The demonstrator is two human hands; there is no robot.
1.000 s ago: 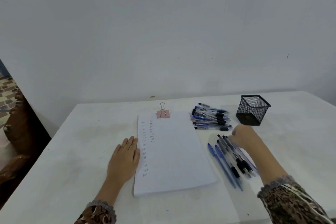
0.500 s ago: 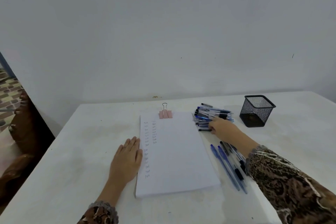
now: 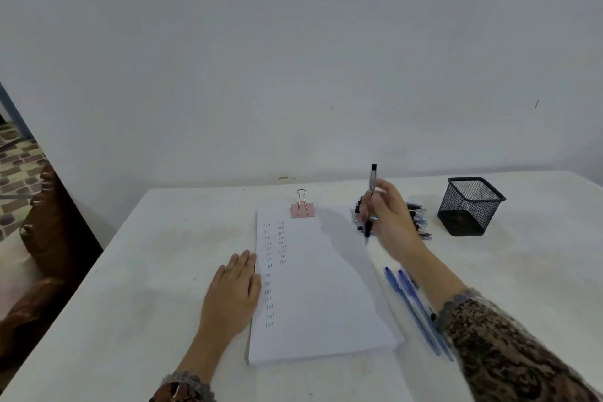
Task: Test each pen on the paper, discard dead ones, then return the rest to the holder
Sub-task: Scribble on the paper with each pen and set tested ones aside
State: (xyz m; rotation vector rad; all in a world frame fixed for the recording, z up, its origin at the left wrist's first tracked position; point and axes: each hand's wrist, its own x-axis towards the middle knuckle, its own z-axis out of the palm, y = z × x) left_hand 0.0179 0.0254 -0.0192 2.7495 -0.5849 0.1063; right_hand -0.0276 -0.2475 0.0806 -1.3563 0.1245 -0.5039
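Observation:
A white paper pad (image 3: 321, 297) lies in the middle of the table, with two columns of small written marks down its left side. My left hand (image 3: 233, 290) rests flat on the pad's left edge. My right hand (image 3: 391, 222) holds a clear pen with a black cap (image 3: 371, 196) nearly upright, lifted above the pad's upper right corner. Behind that hand lies a pile of pens (image 3: 419, 220), partly hidden. Two or more blue pens (image 3: 412, 307) lie right of the pad, partly under my forearm. The black mesh holder (image 3: 470, 206) stands at the far right.
A pink binder clip (image 3: 302, 208) grips the pad's top edge. The white table (image 3: 146, 271) meets a white wall at the back. Brown furniture (image 3: 42, 254) stands past the table's left edge.
My right hand went from the near group of pens to the far pile, took one black-capped pen and lifted it upright over the pad's corner. My left hand stayed put.

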